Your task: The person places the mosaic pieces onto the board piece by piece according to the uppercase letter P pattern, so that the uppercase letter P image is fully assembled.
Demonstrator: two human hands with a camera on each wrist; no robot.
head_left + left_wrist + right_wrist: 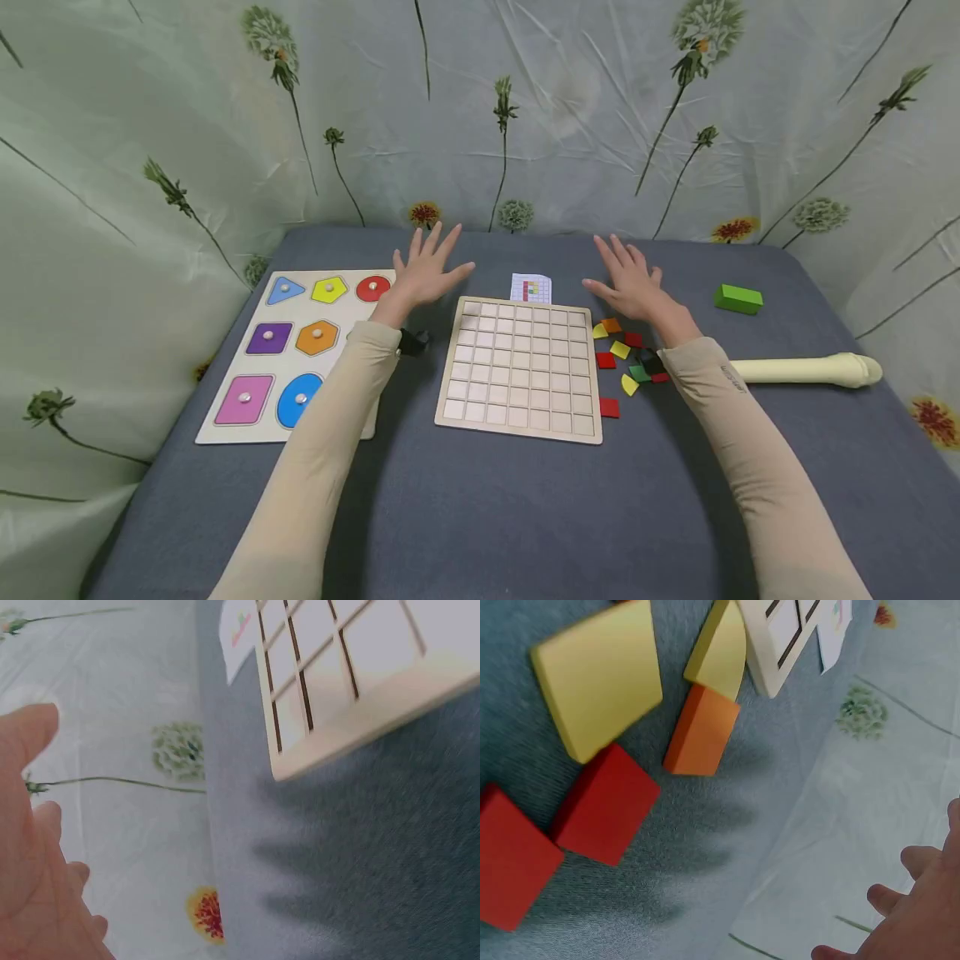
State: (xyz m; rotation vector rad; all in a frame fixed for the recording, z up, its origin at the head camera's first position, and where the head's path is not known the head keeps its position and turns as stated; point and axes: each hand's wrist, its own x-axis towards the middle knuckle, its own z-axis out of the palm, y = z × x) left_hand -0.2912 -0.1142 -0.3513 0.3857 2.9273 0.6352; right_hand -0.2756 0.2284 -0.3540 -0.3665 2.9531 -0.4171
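Note:
A wooden grid board (521, 367) of pale square cells lies mid-table, with a small printed pattern card (531, 288) behind its far edge. To its upper left my left hand (427, 275) is held above the table, fingers spread, holding nothing. My right hand (632, 283) hovers likewise at the upper right, its fingers apart. Below and beside it lie several small coloured pieces: an orange piece (702, 731), a yellow piece (600, 679), a red piece (607, 804) and a green one (640, 373). The right wrist partly hides some of the pieces.
A knobbed shape puzzle (251, 358) lies at the left, partly under the left forearm. On the right are a green block (738, 299) and a cream-coloured rod (810, 370), whose near end the right sleeve covers. A flower-patterned curtain (600, 108) hangs behind the table.

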